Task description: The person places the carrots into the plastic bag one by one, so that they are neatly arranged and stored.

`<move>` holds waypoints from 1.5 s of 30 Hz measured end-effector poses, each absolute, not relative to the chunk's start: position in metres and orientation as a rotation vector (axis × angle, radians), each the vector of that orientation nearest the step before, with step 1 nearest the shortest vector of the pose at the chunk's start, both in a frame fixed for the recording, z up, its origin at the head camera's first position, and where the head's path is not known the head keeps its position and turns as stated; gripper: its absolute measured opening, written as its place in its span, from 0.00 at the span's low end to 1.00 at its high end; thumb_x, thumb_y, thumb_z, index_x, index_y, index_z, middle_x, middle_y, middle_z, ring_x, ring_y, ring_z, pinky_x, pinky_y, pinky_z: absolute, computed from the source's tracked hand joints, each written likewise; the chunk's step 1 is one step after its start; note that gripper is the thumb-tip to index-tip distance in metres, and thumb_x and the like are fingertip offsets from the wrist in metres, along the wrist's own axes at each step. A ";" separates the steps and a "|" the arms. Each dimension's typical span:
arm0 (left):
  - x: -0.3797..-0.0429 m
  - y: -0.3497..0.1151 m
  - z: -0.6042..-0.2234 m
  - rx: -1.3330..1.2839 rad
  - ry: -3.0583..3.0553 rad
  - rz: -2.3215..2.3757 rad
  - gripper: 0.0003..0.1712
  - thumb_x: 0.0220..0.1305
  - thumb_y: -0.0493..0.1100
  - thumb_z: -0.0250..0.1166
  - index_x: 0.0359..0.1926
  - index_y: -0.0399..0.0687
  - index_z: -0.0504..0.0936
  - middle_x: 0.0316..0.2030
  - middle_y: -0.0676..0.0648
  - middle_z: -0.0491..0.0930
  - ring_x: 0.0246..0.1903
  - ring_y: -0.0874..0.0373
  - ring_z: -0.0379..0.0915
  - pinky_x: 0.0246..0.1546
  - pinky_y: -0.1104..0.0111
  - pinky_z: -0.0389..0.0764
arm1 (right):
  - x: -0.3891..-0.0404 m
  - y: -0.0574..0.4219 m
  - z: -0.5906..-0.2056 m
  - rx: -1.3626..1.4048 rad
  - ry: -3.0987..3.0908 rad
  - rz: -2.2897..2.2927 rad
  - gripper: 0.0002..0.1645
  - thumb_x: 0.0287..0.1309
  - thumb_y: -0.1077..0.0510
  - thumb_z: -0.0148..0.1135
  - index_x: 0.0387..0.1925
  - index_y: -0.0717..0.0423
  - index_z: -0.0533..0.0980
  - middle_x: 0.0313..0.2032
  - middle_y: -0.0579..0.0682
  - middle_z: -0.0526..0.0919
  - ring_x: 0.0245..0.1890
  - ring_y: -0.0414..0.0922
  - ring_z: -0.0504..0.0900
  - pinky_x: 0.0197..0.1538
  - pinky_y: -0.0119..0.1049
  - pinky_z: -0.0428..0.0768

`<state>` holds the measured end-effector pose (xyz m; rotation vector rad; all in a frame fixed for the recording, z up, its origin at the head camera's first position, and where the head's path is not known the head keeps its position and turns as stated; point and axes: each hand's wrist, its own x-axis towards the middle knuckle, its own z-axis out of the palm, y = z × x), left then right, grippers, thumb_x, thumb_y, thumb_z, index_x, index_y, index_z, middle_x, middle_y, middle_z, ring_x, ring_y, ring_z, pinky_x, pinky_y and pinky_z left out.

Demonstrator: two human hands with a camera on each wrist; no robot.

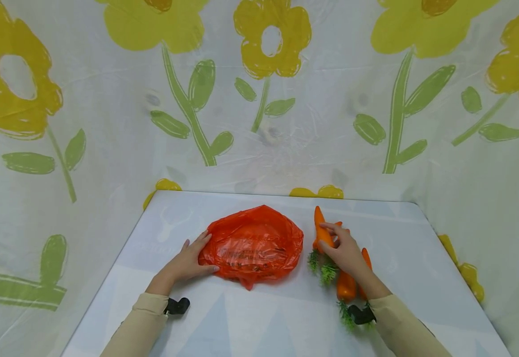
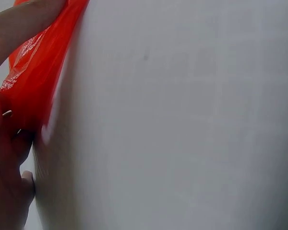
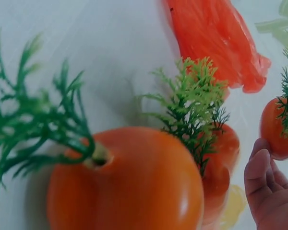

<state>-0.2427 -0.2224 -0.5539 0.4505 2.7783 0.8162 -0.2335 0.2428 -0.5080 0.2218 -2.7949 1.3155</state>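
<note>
My left hand (image 1: 191, 262) grips the left edge of a red plastic bag (image 1: 255, 245) lying on the table; in the left wrist view its fingers lie around the crinkled plastic. To the right of the bag, my right hand (image 1: 345, 250) pinches an orange carrot (image 1: 320, 225) with a leafy green top, its tip pointing away from me. Other carrots lie under and beside this hand, among them one carrot (image 1: 346, 287) below the wrist. Large in the right wrist view is a blurred carrot (image 3: 129, 182), with the held carrot (image 3: 274, 127) at the fingertips.
A pale table (image 1: 223, 322) with faint triangle prints carries everything. Behind it and at both sides hangs a white cloth (image 1: 321, 114) with yellow flowers. Black wrist-worn devices (image 1: 179, 306) sit at both cuffs, the right one over the carrot leaves.
</note>
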 end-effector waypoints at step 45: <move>-0.243 -0.221 -0.551 0.434 2.774 0.796 0.63 0.54 0.66 0.74 0.80 0.42 0.54 0.80 0.40 0.46 0.77 0.33 0.42 0.75 0.38 0.36 | -0.246 0.195 -0.495 0.330 -2.802 1.320 0.31 0.64 0.48 0.65 0.68 0.42 0.72 0.57 0.56 0.77 0.33 0.47 0.74 0.36 0.38 0.79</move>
